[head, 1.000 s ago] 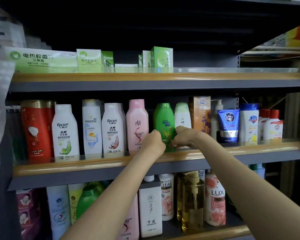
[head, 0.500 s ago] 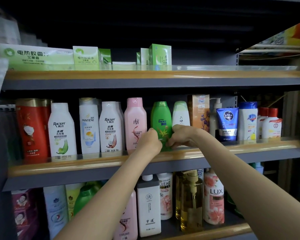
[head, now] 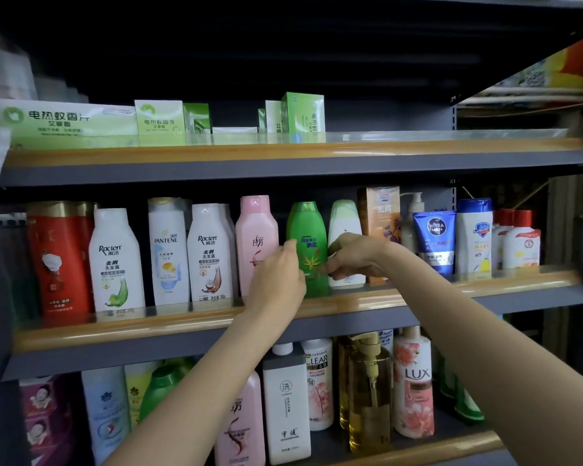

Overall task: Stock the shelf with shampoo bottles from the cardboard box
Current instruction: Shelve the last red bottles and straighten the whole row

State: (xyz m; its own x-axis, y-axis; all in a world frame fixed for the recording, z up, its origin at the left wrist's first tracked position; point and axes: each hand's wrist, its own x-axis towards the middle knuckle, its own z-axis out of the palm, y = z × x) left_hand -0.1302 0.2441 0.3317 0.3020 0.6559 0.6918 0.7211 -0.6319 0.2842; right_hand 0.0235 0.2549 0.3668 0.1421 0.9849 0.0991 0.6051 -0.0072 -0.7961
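A green shampoo bottle (head: 307,230) stands upright on the middle shelf (head: 485,280), between a pink bottle (head: 255,227) and a pale green-and-white bottle (head: 344,218). My left hand (head: 278,275) holds the green bottle's left side, thumb against its edge. My right hand (head: 354,255) pinches its lower right side with curled fingers. Both hands cover the lower part of the bottle. The cardboard box is out of view.
The middle shelf is packed with a red bottle (head: 56,257), white bottles (head: 117,260) and a blue tube (head: 435,237). Green boxes (head: 159,121) stand on the top shelf (head: 418,151). The lower shelf holds more bottles, among them a pump bottle (head: 367,391).
Both hands have drawn slightly apart on the green bottle, uncovering more of its label. The bottle stays upright in the same spot on the shelf.
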